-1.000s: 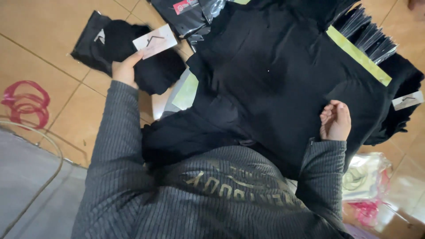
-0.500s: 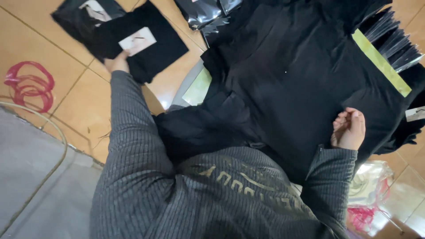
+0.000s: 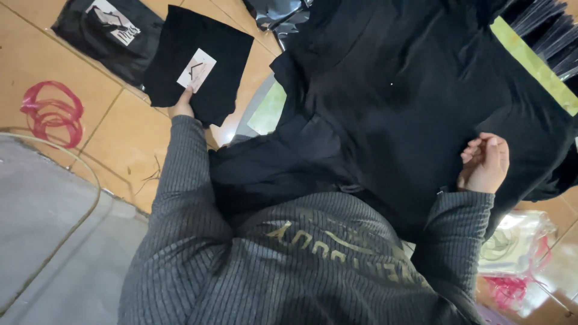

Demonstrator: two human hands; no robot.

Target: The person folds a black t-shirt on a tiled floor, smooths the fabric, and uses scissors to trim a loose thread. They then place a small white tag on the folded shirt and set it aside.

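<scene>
Fabric looks light and limp: left hand (image 3: 182,106) pinches the folded black garment (image 3: 198,63) at its edge, right hand (image 3: 485,162) curled loosely on the black cloth (image 3: 391,108).

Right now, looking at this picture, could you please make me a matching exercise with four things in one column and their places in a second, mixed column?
Things:
1. left hand
2. right hand
3. pink cord
4. yellow-green strip

Places:
A. loose on the tiled floor, far left
B. on the folded black garment with the white tag
C. curled, on the big spread black garment
D. upper right, along the edge of the black fabric

Pairs: 1-B, 2-C, 3-A, 4-D
</scene>
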